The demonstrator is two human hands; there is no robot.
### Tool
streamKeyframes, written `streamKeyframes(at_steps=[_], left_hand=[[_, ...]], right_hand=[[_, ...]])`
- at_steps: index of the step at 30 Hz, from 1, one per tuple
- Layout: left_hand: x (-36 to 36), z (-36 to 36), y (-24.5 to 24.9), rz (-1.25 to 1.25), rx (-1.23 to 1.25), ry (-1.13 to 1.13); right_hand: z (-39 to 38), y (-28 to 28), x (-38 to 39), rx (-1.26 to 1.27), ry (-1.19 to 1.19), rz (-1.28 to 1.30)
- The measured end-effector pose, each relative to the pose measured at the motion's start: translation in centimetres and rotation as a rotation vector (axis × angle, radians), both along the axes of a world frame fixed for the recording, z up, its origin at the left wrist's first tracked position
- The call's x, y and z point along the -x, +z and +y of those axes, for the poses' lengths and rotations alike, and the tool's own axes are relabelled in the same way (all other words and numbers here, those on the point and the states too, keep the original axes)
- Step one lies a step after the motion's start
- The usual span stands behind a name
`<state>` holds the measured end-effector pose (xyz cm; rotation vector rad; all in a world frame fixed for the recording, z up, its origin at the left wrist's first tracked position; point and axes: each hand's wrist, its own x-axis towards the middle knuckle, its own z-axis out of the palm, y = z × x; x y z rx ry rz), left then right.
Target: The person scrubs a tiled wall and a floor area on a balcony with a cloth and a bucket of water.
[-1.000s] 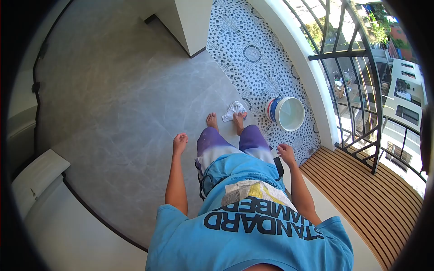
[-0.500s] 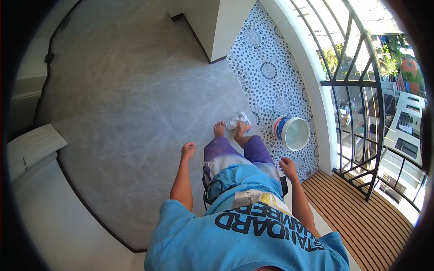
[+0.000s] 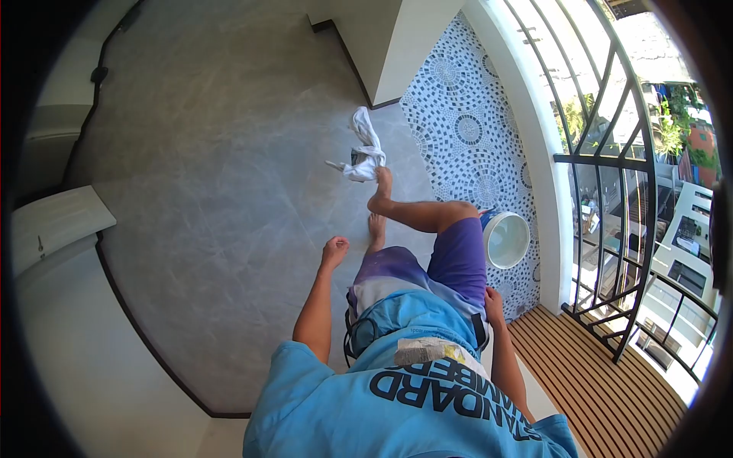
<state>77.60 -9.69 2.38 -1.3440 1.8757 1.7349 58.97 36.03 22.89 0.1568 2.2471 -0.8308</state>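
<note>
My left hand point(image 3: 334, 251) hangs over the grey floor beside my left thigh, fingers curled in with nothing visible in them. On the other side, my right hand point(image 3: 494, 304) is close to the leg of my purple-and-white shorts point(image 3: 460, 256), its fingers curled and partly turned from view. A crumpled white cloth point(image 3: 367, 149) with a dark patch lies on the floor ahead. My raised right foot point(image 3: 382, 188) meets the cloth's near edge, while my left foot point(image 3: 376, 227) stands behind it. Neither hand touches the cloth.
A white bucket point(image 3: 507, 240) holding clear liquid stands on the mosaic tile strip point(image 3: 467, 126) to the right. Beyond it are a low white ledge point(image 3: 546, 179) and a black railing point(image 3: 607, 159). A wall corner point(image 3: 382, 61) juts in ahead; wooden slats point(image 3: 580, 359) lie lower right.
The cloth has moved forward and left and spread out. My right foot has swung forward and left across my left foot. My right hand has dropped slightly towards my shorts.
</note>
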Motion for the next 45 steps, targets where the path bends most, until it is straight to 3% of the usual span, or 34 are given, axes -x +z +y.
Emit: streamKeyframes(at_steps=[7,15,21,28,31,32,36,39,45], left_hand=[[-2.5,0.0,-2.0,-0.056,0.005,0.073],[-2.2,-0.4,-0.7,-0.068,-0.040,0.140],[-0.7,-0.3,-1.8,-0.122,-0.041,0.029],[3.5,-1.1,-1.1,-0.010,0.059,-0.070],[4.2,-2.0,-0.4,-0.010,0.077,-0.067],[4.4,-2.3,-0.2,-0.015,0.075,-0.054],[3.6,-3.6,1.0,-0.015,0.117,0.007],[1.3,-4.0,-1.3,0.006,0.077,0.078],[-2.7,-2.0,-1.9,-0.056,0.033,0.157]], right_hand=[[-1.2,0.5,0.4,-0.124,0.053,-0.092],[-1.6,-0.4,1.9,-0.040,0.026,-0.106],[-0.8,0.3,0.9,0.015,-0.140,-0.078],[3.0,-0.3,-3.6,-0.088,-0.142,-0.165],[3.0,-0.5,-3.7,-0.216,0.098,-0.062],[2.4,-0.8,-3.8,-0.178,-0.011,-0.027],[-0.2,-1.6,-1.2,-0.140,0.127,-0.045],[-1.9,-2.7,1.9,-0.072,0.089,-0.067],[-6.2,0.7,6.7,0.021,0.154,0.092]])
